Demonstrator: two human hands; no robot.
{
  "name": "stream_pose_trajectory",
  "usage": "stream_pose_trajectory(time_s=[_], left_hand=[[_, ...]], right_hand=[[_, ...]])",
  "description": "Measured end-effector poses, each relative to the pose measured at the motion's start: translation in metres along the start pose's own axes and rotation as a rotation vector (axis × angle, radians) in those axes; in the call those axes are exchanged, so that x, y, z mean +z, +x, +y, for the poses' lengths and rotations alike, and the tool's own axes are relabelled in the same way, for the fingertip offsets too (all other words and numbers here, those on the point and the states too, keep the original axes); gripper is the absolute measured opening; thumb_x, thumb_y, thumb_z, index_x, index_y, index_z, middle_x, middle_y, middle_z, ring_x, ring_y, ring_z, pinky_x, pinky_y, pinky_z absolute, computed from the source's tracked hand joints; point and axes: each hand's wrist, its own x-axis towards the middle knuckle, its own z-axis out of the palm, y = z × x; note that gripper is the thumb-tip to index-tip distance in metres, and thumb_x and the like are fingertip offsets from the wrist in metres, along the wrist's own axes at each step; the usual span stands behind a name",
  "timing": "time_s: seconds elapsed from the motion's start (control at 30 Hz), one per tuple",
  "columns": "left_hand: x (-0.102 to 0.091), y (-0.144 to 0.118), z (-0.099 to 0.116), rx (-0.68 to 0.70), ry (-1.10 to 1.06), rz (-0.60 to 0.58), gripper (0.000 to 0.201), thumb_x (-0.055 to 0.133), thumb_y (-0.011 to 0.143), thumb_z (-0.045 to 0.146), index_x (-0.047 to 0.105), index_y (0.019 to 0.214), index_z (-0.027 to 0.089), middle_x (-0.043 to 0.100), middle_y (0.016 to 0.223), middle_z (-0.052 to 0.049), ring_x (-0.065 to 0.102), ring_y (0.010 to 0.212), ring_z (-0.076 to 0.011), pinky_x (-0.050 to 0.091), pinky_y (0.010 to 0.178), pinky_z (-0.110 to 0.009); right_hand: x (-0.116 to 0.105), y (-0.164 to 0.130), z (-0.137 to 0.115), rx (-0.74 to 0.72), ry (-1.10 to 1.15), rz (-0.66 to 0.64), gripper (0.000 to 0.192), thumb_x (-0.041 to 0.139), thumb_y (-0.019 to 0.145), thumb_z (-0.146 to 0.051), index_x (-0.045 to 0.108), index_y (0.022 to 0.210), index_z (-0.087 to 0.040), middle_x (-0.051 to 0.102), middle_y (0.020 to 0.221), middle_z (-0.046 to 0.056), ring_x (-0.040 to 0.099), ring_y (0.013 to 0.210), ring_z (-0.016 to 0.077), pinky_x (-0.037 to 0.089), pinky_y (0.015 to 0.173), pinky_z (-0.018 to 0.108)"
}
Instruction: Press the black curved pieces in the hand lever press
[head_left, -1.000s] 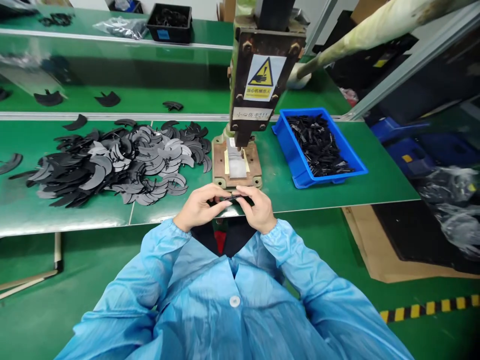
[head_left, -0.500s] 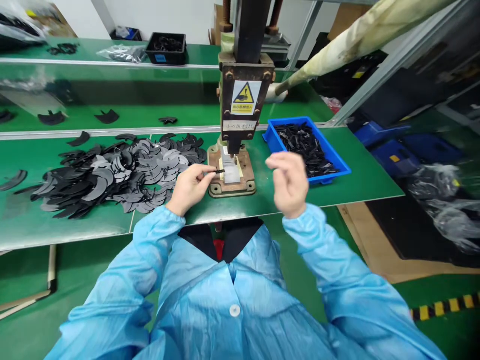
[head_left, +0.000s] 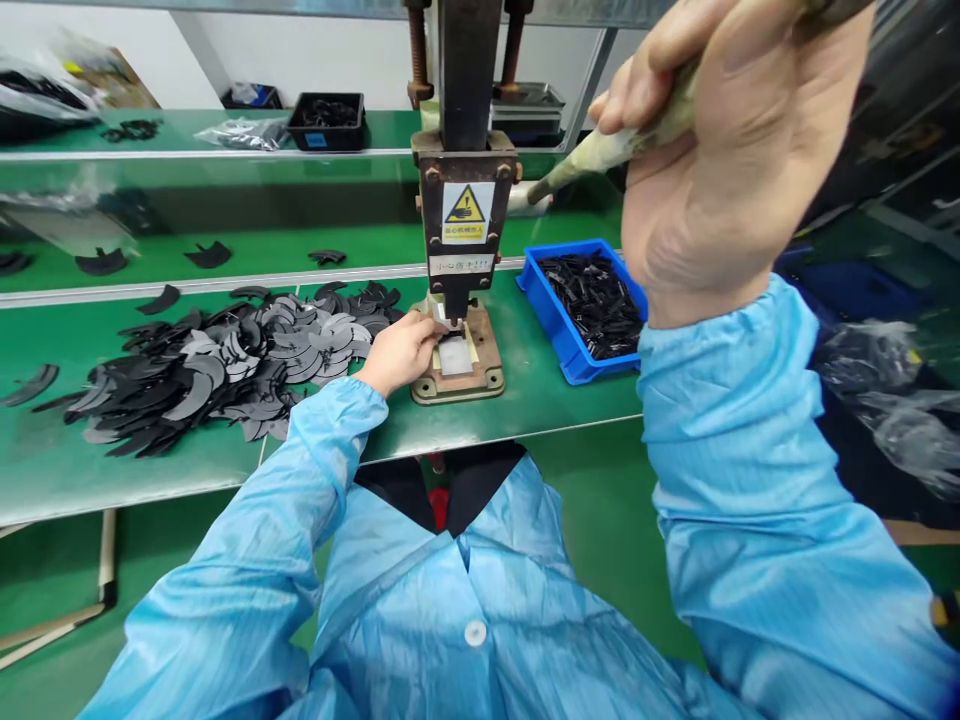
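My left hand (head_left: 405,350) is closed on a small black part (head_left: 452,334), holding it under the ram (head_left: 456,300) of a hand press (head_left: 465,205). The part lies over the pale block (head_left: 455,358) on the press's rusty base (head_left: 487,345); its far end is hidden by my fingers. My right hand (head_left: 731,160) is raised at the upper right, fingers wrapped round the press's long lever (head_left: 600,155), which is covered in pale wrapping. A warning sticker with a hand symbol is on the press's front.
Left of the press lies a heap of curved black and grey pieces (head_left: 195,370). A blue bin (head_left: 577,365) full of small black parts stands to its right. On the back shelf are a black tray (head_left: 328,132) and a clear plastic bag (head_left: 247,132).
My right hand has risen from beside the blue bin and taken hold of the lever. My left hand has moved the black part further in under the ram.
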Motion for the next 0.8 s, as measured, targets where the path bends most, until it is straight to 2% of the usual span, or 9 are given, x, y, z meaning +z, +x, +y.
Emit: stream_pose_trajectory(time_s=[0.07, 0.17, 0.3, 0.43, 0.57, 0.63, 0.7, 0.8], left_hand=[[0.000, 0.000, 0.000, -0.008, -0.007, -0.009, 0.031, 0.053, 0.104, 0.029, 0.081, 0.118, 0.025, 0.074, 0.116, -0.011, 0.069, 0.119, -0.0284, 0.057, 0.104, -0.040], [0.001, 0.000, 0.000, 0.000, -0.045, -0.007, 0.031, 0.054, 0.104, 0.029, 0.081, 0.118, 0.024, 0.074, 0.120, -0.010, 0.070, 0.120, -0.0275, 0.057, 0.105, -0.040], [0.003, -0.003, 0.000, 0.017, -0.123, 0.033, 0.031, 0.053, 0.106, 0.030, 0.081, 0.118, 0.023, 0.076, 0.124, -0.009, 0.071, 0.121, -0.0253, 0.056, 0.109, -0.039], [0.004, -0.001, 0.000, 0.000, -0.150, 0.039, 0.028, 0.057, 0.105, 0.029, 0.082, 0.115, 0.022, 0.078, 0.122, -0.009, 0.072, 0.120, -0.0251, 0.057, 0.110, -0.040], [-0.001, -0.001, 0.005, 0.002, -0.147, -0.005, 0.027, 0.058, 0.105, 0.026, 0.082, 0.116, 0.022, 0.078, 0.124, -0.009, 0.072, 0.122, -0.0252, 0.057, 0.112, -0.041], [-0.011, -0.004, 0.002, 0.005, -0.121, -0.047, 0.028, 0.059, 0.104, 0.026, 0.081, 0.122, 0.023, 0.077, 0.128, -0.009, 0.071, 0.124, -0.0258, 0.056, 0.113, -0.041], [-0.028, -0.010, -0.009, -0.019, -0.052, -0.079, 0.031, 0.062, 0.102, 0.026, 0.078, 0.128, 0.024, 0.075, 0.135, -0.009, 0.070, 0.126, -0.0271, 0.056, 0.112, -0.042], [-0.066, -0.023, -0.044, -0.123, 0.140, -0.084, 0.034, 0.065, 0.099, 0.030, 0.077, 0.131, 0.023, 0.074, 0.137, -0.011, 0.069, 0.128, -0.0310, 0.054, 0.112, -0.045]], right_hand=[[0.001, -0.004, -0.004, 0.000, 0.028, 0.000, 0.036, 0.066, 0.098, -0.060, 0.067, 0.101, -0.024, 0.055, 0.082, -0.005, 0.067, 0.072, 0.0069, 0.065, 0.075, 0.027], [-0.001, -0.023, -0.015, 0.015, 0.054, -0.044, 0.034, 0.073, 0.097, -0.052, 0.063, 0.087, -0.021, 0.053, 0.076, -0.005, 0.064, 0.072, 0.0074, 0.063, 0.077, 0.028], [-0.005, -0.073, -0.028, 0.089, -0.040, -0.075, 0.041, 0.073, 0.096, -0.051, 0.053, 0.071, -0.025, 0.055, 0.073, -0.004, 0.066, 0.079, 0.0126, 0.065, 0.100, 0.042], [-0.004, -0.121, -0.025, 0.099, -0.171, -0.083, 0.038, 0.071, 0.095, -0.050, 0.055, 0.070, -0.027, 0.060, 0.072, -0.004, 0.070, 0.093, 0.0182, 0.055, 0.124, 0.060], [0.006, -0.142, -0.010, 0.005, -0.149, 0.030, 0.035, 0.071, 0.094, -0.046, 0.055, 0.070, -0.027, 0.061, 0.071, -0.004, 0.070, 0.093, 0.0199, 0.055, 0.121, 0.067], [0.012, -0.146, -0.005, -0.006, -0.125, 0.099, 0.035, 0.070, 0.094, -0.046, 0.054, 0.070, -0.026, 0.059, 0.070, -0.003, 0.069, 0.091, 0.0203, 0.055, 0.119, 0.068], [0.017, -0.147, -0.003, 0.003, -0.126, 0.150, 0.036, 0.069, 0.094, -0.047, 0.053, 0.069, -0.026, 0.057, 0.068, -0.003, 0.068, 0.090, 0.0207, 0.054, 0.119, 0.069], [0.020, -0.148, -0.003, 0.004, -0.145, 0.177, 0.037, 0.068, 0.093, -0.047, 0.052, 0.068, -0.026, 0.056, 0.067, -0.003, 0.068, 0.088, 0.0209, 0.055, 0.118, 0.069]])
